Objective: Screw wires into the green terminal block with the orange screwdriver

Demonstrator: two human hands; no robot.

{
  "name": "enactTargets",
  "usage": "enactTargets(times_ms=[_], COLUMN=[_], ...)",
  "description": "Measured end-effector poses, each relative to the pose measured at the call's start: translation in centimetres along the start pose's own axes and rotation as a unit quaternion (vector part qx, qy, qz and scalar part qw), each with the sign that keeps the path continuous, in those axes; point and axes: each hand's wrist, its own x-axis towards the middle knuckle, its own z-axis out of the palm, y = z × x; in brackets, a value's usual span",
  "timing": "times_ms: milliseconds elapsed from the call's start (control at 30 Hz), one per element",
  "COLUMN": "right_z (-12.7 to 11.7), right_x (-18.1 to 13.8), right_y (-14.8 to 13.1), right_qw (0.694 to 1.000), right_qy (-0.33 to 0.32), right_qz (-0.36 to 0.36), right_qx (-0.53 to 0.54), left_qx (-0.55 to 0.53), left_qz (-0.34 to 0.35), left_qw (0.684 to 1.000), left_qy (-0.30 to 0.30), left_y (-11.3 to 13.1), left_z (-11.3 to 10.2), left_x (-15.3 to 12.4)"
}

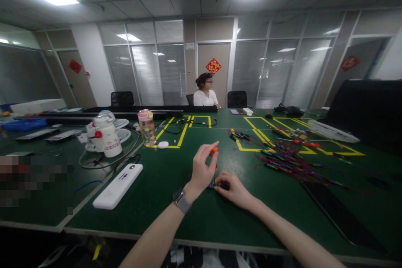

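Observation:
My left hand [201, 166] is raised over the table with its fingers closed around the orange handle of a screwdriver [215, 150]. The screwdriver stands upright, and its thin shaft points down at the tabletop. My right hand [232, 188] rests on the green table, thumb and fingertips pinching a small dark part [212, 186] right below the screwdriver. Fingers cover most of that part, so its kind does not show. A watch sits on my left wrist.
Right of my hands lies a heap of red and blue wires with small green pieces [285, 159]. A black flat panel [339, 213] is near the right front. On the left are a white power bank [118, 186], a bottle [146, 127] and a white jug [108, 136]. A person [205, 94] sits opposite.

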Motion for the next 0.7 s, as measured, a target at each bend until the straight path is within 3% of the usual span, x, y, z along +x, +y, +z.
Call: enactTargets(times_ms=[133, 333, 567, 700], right_z=[0.06, 0.07, -0.08, -0.08], right_x=[-0.02, 0.03, 0.02, 0.05], right_y=[0.04, -0.11, -0.35, -0.37], right_qw=[1.000, 1.000, 1.000, 1.000], right_qy=[0.004, 0.004, 0.004, 0.006], right_qz=[0.001, 0.002, 0.008, 0.006], right_qx=[-0.005, -0.010, -0.016, -0.016], left_qx=[0.027, -0.013, 0.029, 0.010], left_qz=[-0.004, -0.019, -0.006, -0.016], left_qw=[0.999, 1.000, 0.999, 1.000], left_qy=[0.024, -0.013, 0.020, -0.002], left_y=[0.00, -0.08, -0.16, -0.08], left_z=[0.05, 0.08, 0.18, 0.11], left_x=[-0.03, -0.06, -0.14, -0.16])
